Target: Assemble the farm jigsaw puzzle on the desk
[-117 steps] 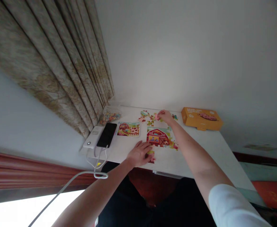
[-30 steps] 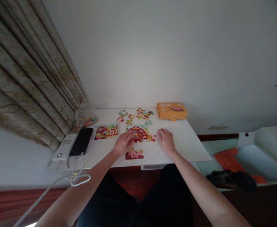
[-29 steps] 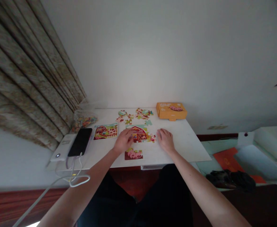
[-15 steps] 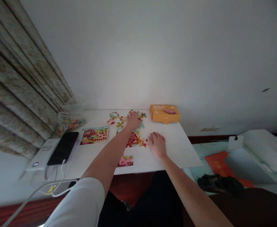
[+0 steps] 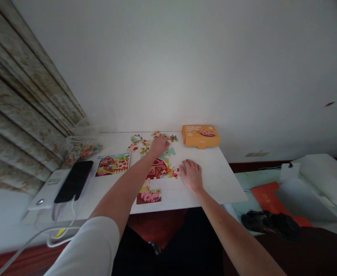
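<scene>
White worktop [image 5: 220, 180] | left hand [image 5: 160, 145] over loose puzzle pieces [image 5: 174, 138], far side, grip hidden | right hand [image 5: 192, 175] just beside barn section [image 5: 160, 168], fingers loosely bent, hold unclear | pig section [image 5: 150, 196] near front edge

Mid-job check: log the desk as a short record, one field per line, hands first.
Left hand: over loose jigsaw pieces; grip hidden
Right hand: on white table, right of barn puzzle
Barn puzzle: partly assembled
Picture card: left of barn puzzle
Black smartphone: left of picture card, cable plugged in
Orange puzzle box: beyond right hand
</scene>
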`<state>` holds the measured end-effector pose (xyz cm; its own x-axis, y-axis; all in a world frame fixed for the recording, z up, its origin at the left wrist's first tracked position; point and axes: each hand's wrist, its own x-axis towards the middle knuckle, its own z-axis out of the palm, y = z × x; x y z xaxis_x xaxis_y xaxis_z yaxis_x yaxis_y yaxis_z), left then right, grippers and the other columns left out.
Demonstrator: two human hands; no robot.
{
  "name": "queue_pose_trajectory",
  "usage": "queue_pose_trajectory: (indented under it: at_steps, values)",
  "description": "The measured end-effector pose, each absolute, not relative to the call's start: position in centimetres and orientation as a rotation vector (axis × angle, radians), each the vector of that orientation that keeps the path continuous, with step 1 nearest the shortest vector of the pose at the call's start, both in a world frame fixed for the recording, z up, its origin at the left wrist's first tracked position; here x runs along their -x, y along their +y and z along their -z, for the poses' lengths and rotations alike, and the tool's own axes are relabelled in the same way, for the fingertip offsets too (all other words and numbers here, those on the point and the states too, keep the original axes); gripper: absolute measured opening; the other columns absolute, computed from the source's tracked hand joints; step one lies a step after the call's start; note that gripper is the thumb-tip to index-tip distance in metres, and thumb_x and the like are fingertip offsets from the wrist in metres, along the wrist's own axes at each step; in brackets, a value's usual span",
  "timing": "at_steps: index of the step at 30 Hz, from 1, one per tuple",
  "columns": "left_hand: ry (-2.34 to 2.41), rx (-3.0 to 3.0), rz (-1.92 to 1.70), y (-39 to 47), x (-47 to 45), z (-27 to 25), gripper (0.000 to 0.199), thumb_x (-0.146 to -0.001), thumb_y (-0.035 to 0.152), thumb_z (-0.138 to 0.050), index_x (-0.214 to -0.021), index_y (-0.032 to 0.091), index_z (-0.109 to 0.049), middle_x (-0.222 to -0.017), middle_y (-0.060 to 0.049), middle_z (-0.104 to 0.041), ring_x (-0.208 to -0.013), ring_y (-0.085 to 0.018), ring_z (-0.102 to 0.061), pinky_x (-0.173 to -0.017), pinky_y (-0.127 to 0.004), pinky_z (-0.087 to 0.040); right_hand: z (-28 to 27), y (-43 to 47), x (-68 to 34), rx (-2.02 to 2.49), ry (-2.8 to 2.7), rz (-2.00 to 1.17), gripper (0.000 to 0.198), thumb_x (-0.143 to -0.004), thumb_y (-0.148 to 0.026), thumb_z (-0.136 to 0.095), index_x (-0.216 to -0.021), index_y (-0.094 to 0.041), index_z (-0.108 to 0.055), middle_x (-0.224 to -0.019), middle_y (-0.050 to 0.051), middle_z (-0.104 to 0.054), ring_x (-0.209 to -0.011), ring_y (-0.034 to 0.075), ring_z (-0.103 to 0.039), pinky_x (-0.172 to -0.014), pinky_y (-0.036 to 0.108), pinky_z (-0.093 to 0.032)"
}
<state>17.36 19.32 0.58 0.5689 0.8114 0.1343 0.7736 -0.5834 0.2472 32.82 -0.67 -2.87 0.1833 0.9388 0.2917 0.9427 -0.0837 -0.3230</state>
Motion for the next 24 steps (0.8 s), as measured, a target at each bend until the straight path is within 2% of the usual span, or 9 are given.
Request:
queue_pose_trajectory:
  at_steps: [3,5,10,13,16,19,21,24]
  values:
    - [1.12,-2.64,-0.213,18.4,-18.4,-0.5,0.036,-0.092,0.036,-0.068,-0.126,0.024,-0.07,-0.134,-0.009,-0.067,-0.126,-0.026,-0.061,-0.112,-0.037,-0.045,2.8,-0.7,-32.8,2.045,-1.769,-0.003,0.034,-0.105,-0.038,-0.045,-0.124,-0.02,-0.067,-0.134,0.014,-0.066,-0.124,0.031,-0.056,-0.107,0.048,-0.035]
    - [1.122,-2.618,-0.172,18.0,-19.1,-0.4,0.041,-0.085,0.035,-0.077,-0.124,0.024,-0.071,-0.129,-0.008,-0.07,-0.123,-0.026,-0.063,-0.11,-0.037,-0.047,2.8,-0.7,-32.8,2.054,-1.772,-0.004,0.034,-0.105,-0.038,-0.046,-0.124,-0.02,-0.067,-0.135,0.014,-0.066,-0.124,0.031,-0.056,-0.108,0.048,-0.035]
    - [1.253,-2.507,-0.152,18.1,-20.9,-0.2,0.059,-0.078,0.026,-0.084,-0.133,0.018,-0.065,-0.122,-0.012,-0.073,-0.115,-0.027,-0.068,-0.101,-0.036,-0.052,2.9,-0.7,-32.7,2.032,-1.766,0.055,0.033,-0.104,-0.038,-0.046,-0.123,-0.021,-0.067,-0.133,0.014,-0.067,-0.121,0.03,-0.056,-0.106,0.047,-0.035]
    - [1.342,-2.441,-0.158,18.2,-21.8,-0.3,0.06,-0.076,0.026,-0.086,-0.131,0.016,-0.065,-0.117,-0.012,-0.074,-0.11,-0.027,-0.07,-0.096,-0.034,-0.054,2.9,-0.7,-32.7,2.037,-1.767,0.056,0.032,-0.104,-0.038,-0.047,-0.122,-0.021,-0.067,-0.133,0.014,-0.067,-0.121,0.031,-0.057,-0.106,0.047,-0.036]
    - [1.443,-2.411,-0.2,17.6,-22.7,-0.4,0.048,-0.083,0.03,-0.08,-0.127,0.016,-0.066,-0.124,-0.014,-0.071,-0.118,-0.028,-0.067,-0.099,-0.035,-0.052,2.9,-0.7,-32.7,2.038,-1.768,0.06,0.031,-0.104,-0.038,-0.047,-0.122,-0.021,-0.067,-0.133,0.014,-0.067,-0.121,0.031,-0.057,-0.105,0.047,-0.036]
    - [1.573,-2.394,-0.249,16.9,-22.9,-0.6,0.045,-0.093,0.032,-0.067,-0.134,0.015,-0.061,-0.135,-0.019,-0.064,-0.125,-0.031,-0.062,-0.1,-0.039,-0.051,2.9,-0.6,-32.7,2.021,-1.766,0.081,0.031,-0.104,-0.038,-0.047,-0.121,-0.021,-0.067,-0.131,0.014,-0.068,-0.12,0.03,-0.057,-0.105,0.047,-0.037]
    - [1.645,-2.387,-0.267,16.7,-22.5,-0.7,0.041,-0.098,0.03,-0.06,-0.136,0.015,-0.059,-0.134,-0.02,-0.064,-0.124,-0.033,-0.062,-0.1,-0.043,-0.051,2.9,-0.6,-32.7,2.024,-1.766,0.072,0.032,-0.104,-0.038,-0.046,-0.122,-0.021,-0.067,-0.131,0.014,-0.068,-0.12,0.031,-0.057,-0.105,0.047,-0.037]
    - [1.723,-2.394,-0.299,17.0,-21.0,-1.2,0.032,-0.1,0.026,-0.053,-0.128,0.015,-0.063,-0.132,-0.02,-0.065,-0.127,-0.035,-0.059,-0.107,-0.049,-0.044,2.8,-0.7,-32.6,2.038,-1.766,0.044,0.033,-0.104,-0.038,-0.046,-0.123,-0.02,-0.067,-0.132,0.014,-0.067,-0.121,0.032,-0.057,-0.106,0.049,-0.036]
